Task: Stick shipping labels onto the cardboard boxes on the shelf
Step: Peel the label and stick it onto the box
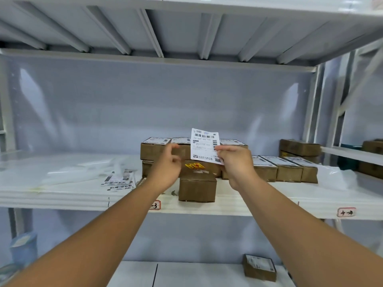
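head cam | faces forward at shelf | close, arm's reach | single view

Tall open air lies between the white metal shelf board and the ribbed white shelf underside overhead. Ahead, a small plain brown cardboard box sits at the board's front edge, just before a two-high stack of labelled brown cardboard boxes. A row of labelled brown boxes blocks the right. Leftward, only flat printed label sheets and clear plastic bags lie low. The white printed label pinched in my right hand stands before the stack.
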### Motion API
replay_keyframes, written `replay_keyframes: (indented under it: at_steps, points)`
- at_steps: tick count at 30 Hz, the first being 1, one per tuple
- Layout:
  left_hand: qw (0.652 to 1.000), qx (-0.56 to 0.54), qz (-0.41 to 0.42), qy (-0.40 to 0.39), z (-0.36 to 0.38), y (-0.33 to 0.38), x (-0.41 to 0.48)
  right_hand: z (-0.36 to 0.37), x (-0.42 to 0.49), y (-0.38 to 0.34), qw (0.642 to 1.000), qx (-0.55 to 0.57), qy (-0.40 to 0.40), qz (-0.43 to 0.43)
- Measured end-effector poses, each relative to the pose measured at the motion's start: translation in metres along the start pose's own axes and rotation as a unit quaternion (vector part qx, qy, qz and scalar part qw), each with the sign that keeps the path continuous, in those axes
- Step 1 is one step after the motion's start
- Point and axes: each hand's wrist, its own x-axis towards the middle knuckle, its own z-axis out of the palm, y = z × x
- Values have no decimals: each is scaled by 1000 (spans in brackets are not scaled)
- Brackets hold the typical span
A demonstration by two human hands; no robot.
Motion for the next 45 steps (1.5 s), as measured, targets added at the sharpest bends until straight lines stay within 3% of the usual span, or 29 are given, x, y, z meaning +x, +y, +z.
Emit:
replay_keyframes:
  at_steps: [3, 10, 17, 24, 45]
  points:
    - [996, 27, -6, -89, 4, -16, -2, 8, 10, 12, 999, -29, -17, 30]
    - [991, 34, 22, -131, 2, -23, -1, 16, 18, 25, 990, -139, -17, 13]
    - [993, 63, 74, -62, 20, -35, -10, 13, 25, 29, 989, -143, -34, 11]
    - [980, 158, 115, -36, 21, -35, -14, 10, 27, 32, 988, -148, -42, 10]
    - [967, 207, 125, -72, 18, -34, -13, 8, 16, 36, 985, -168, -25, -26]
